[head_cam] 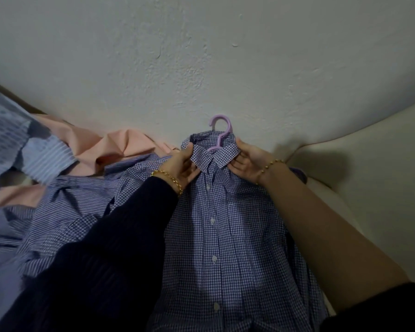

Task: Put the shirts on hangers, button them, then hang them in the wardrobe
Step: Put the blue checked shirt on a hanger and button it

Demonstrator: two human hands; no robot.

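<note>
1. Checked shirt [222, 238], lower centre: its long axis runs bottom to top of the frame, collar uppermost. The hem is cut off by the bottom edge. Four white buttons show on the placket.
2. Left hand [183, 164] and right hand [247, 162], centre: each pinches one side of the collar, fingers curled.
3. One lilac hanger [222, 130]: hook points up above the collar; arms hidden inside the shirt.
4. Left of frame: heaped shirts [65, 212], including one pink shirt [115, 147]; total count unclear.

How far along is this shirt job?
Done: the checked shirt is on the purple hanger, and its visible front buttons look fastened. In hand: the left hand and right hand grip its collar. Left: hanging it up (no wardrobe shows), plus the pink shirt and other shirts heaped beside it.
</note>
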